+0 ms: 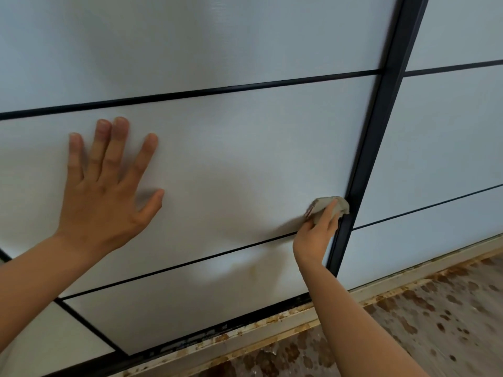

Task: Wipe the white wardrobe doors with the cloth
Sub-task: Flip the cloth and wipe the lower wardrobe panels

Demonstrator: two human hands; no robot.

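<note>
A white wardrobe door point(223, 148) with thin black cross strips fills most of the head view. My left hand point(109, 186) lies flat against its middle panel, fingers spread and straight. My right hand point(315, 235) holds a small crumpled grey cloth point(324, 204) against the same panel, low on its right side, right beside the thick black vertical frame point(381, 126). The fingers curl round the cloth and hide most of it. A second white door point(446, 137) continues to the right of the frame.
A faint yellowish mark point(253, 270) sits on the lower panel, below the cloth. The bottom rail point(272, 325) along the doors is pale and rust-stained. A speckled brown floor point(424, 317) spreads at the lower right.
</note>
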